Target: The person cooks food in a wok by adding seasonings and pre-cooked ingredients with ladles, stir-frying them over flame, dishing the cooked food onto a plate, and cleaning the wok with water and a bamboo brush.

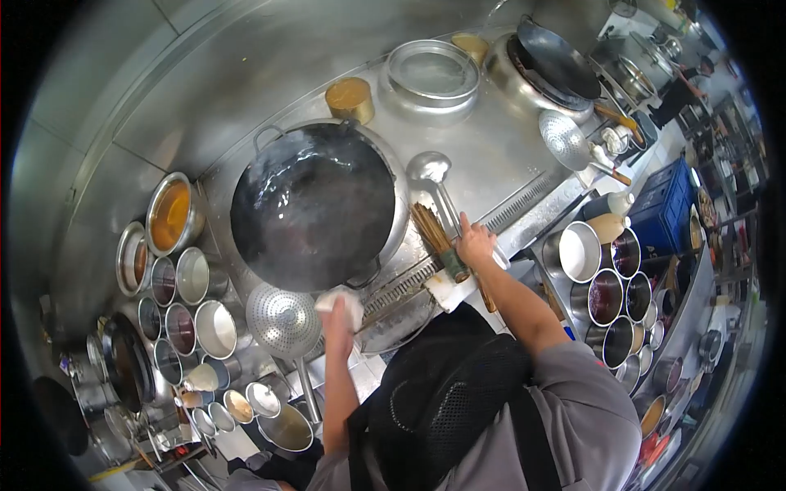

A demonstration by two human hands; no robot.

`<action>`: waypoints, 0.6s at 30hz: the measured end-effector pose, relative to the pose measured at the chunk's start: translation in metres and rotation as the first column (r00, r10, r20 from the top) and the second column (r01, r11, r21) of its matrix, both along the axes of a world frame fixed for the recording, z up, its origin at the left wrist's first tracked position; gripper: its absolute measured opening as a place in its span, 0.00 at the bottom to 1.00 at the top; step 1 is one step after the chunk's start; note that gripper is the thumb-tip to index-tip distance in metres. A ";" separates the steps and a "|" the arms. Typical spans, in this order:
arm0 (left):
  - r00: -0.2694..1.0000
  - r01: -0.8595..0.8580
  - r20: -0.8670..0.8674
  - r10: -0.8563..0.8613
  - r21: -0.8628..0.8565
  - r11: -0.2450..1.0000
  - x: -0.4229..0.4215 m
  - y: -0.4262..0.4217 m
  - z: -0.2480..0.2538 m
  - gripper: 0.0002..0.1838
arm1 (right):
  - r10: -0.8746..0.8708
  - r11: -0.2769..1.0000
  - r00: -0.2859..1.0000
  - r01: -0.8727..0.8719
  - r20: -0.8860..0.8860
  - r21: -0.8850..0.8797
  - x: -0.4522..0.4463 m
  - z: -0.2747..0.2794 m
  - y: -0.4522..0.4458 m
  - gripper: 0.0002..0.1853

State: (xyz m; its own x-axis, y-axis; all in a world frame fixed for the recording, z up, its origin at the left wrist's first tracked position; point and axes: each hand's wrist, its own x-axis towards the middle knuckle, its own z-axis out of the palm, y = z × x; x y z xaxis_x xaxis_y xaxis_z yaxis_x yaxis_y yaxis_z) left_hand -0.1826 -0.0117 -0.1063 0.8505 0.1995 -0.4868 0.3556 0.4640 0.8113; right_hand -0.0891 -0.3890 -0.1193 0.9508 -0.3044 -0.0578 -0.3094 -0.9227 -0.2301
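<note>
A large dark wok (315, 209), steaming, sits on the steel stove at left centre. My left hand (336, 323) holds a folded white cloth (342, 307) by the wok's near edge, beside a perforated strainer (282, 319). My right hand (476, 245) is closed around the handle of a metal ladle (430, 168), whose bowl rests on the steel surface right of the wok. A bamboo brush (435, 237) lies just left of that hand, with a white cloth (449, 290) below it.
Metal pots (192, 274) of sauces and ingredients crowd the left side; more pots (606, 296) stand at right. Behind are a covered round pot (432, 74) and a second wok (558, 61). Another strainer (565, 139) and a blue crate (661, 209) are at right. A person (684, 86) stands far right.
</note>
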 end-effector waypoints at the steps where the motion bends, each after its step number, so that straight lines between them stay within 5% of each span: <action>1: 0.999 0.038 0.008 -0.039 0.074 0.997 -0.023 0.018 0.011 0.23 | 0.037 0.999 0.990 -0.031 -0.139 0.042 0.011 -0.003 -0.005 0.35; 2: 0.997 0.070 0.016 -0.072 0.109 0.992 -0.043 0.034 0.021 0.24 | 0.079 0.994 0.959 -0.057 -0.272 0.089 0.019 -0.004 -0.008 0.35; 4: 0.981 0.193 -0.052 -0.187 0.356 0.914 -0.092 0.082 -0.003 0.25 | 0.055 0.993 0.983 -0.036 -0.176 0.109 0.019 0.001 -0.013 0.34; 6: 0.976 0.210 -0.125 -0.178 0.328 0.921 -0.122 0.086 0.018 0.26 | 0.019 0.915 0.992 -0.068 0.125 0.399 0.027 -0.005 -0.031 0.32; 10: 0.959 0.202 -0.251 -0.131 0.281 0.938 -0.143 0.078 -0.001 0.28 | -0.022 0.897 0.929 -0.144 0.368 0.418 0.072 0.030 -0.060 0.29; 14: 0.954 0.195 -0.292 -0.066 0.439 0.877 -0.162 0.089 -0.038 0.37 | -0.103 0.932 0.831 -0.111 0.547 0.346 0.201 0.057 -0.100 0.28; 15: 0.955 0.242 -0.296 0.032 0.834 0.496 -0.175 0.092 -0.047 0.41 | -0.133 0.928 0.857 -0.069 0.498 0.367 0.238 0.058 -0.109 0.25; 16: 0.966 0.245 -0.240 0.100 0.969 -0.040 -0.164 0.091 -0.052 0.44 | -0.177 0.924 0.876 -0.009 0.449 0.383 0.273 0.062 -0.119 0.23; 18: 0.977 0.120 -0.139 0.161 0.985 0.121 -0.125 0.051 0.015 0.46 | -0.230 0.855 0.941 0.074 0.248 0.514 0.335 0.056 -0.131 0.19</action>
State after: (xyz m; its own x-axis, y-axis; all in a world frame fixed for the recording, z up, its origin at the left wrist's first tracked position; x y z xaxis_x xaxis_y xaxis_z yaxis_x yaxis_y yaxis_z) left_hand -0.3074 0.0388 -0.0909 0.7696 0.6378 0.0301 0.5457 -0.6815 0.4877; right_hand 0.2455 -0.5201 -0.0629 0.8912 -0.4525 0.0320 -0.2833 -0.6103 -0.7397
